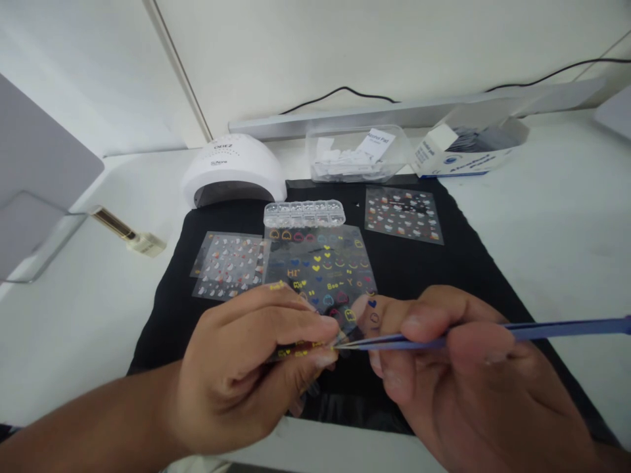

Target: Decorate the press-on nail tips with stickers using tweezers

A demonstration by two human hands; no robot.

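Observation:
My left hand (261, 361) is closed, pinching the lower part of a clear nail sticker sheet (340, 263) printed with small hearts, smiles and words. The sheet tilts up over the black cloth. In my right hand (473, 368) is a pair of blue tweezers (552, 330), gripped between thumb and fingers. Their pointed tips touch the sheet's edge by my left thumb. Fingers of my right hand also lie behind the sheet's right side. Whether the tips hold a sticker is too small to tell.
A white nail lamp (231, 167) stands at the back left, near a clear rhinestone case (305, 213). Other sticker sheets (229, 266) lie on the black cloth (473, 276). Behind are a clear tray (320, 172) and an alcohol pad box (463, 163). A polish bottle (145, 244) lies left.

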